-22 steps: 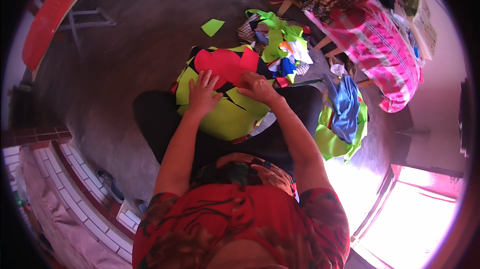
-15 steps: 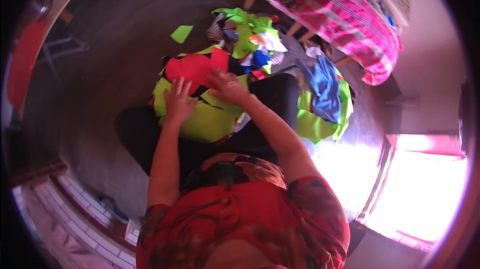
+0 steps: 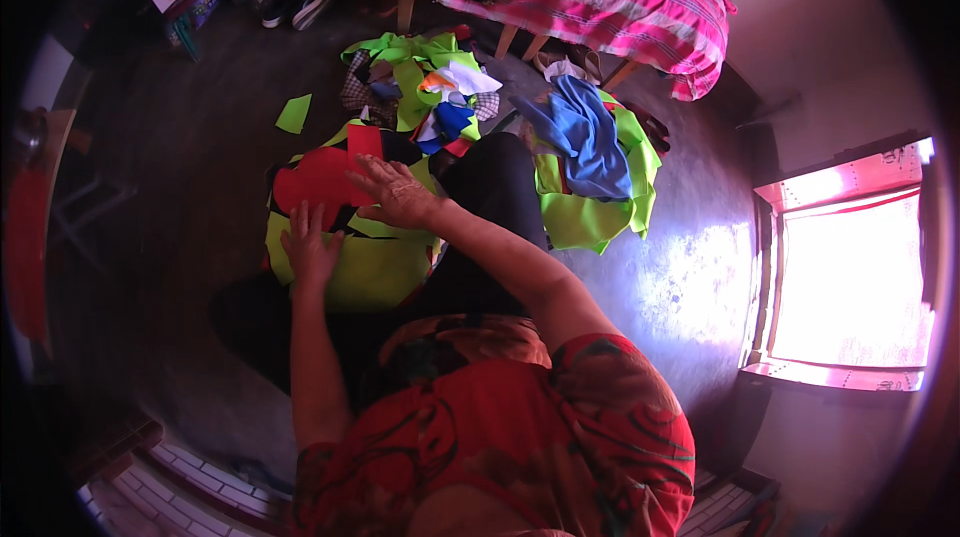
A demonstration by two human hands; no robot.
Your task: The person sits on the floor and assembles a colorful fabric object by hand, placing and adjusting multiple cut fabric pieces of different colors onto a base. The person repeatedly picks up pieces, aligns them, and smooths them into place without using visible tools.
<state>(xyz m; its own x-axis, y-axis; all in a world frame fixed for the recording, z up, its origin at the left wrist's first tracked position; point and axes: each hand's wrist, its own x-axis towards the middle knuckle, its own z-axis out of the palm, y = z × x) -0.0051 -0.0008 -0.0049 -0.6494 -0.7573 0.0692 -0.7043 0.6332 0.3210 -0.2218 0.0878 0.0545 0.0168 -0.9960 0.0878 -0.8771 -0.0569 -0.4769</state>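
Observation:
Before me lies a heap of lime-green and black fabric pieces (image 3: 375,272) with a red fabric piece (image 3: 318,180) on top. My left hand (image 3: 313,252) rests on the heap at the near edge of the red piece, fingers spread. Flat across its right side lies my right hand (image 3: 398,195), fingers stretched out, just below a small red strip (image 3: 365,142). Neither hand grips anything. Parts of the red piece are hidden under my fingers.
Beyond the heap is a pile of mixed scraps (image 3: 410,87), with a lone lime-green scrap (image 3: 294,114) to its left. At right, a blue cloth (image 3: 585,142) covers more lime-green fabric. A pink checked cloth (image 3: 620,12) drapes over wooden-legged furniture at the back.
The view has turned, so the floor things appear shifted left and the window shows more fully. Both my hands stay on the fabric, in nearly the same places.

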